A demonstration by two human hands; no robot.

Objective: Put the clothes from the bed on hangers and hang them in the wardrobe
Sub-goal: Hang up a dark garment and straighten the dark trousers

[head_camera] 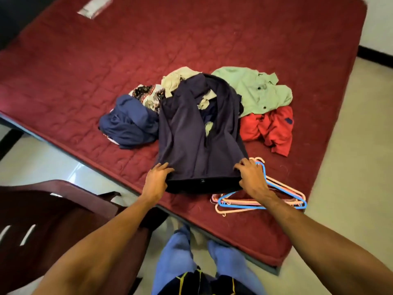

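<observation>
Here, seen from above, a dark navy garment (191, 135) lies spread near the front edge of a maroon bed (106, 71). The left hand (156, 179) has its grip closed on the garment's near left corner, and the right hand (252, 177) has its grip curled round the near right corner. Pink and blue hangers (282, 194) lie just beside, partly under the right wrist. Behind lie a green shirt (255, 90), a red garment (270, 126) and a blue garment (129, 122).
</observation>
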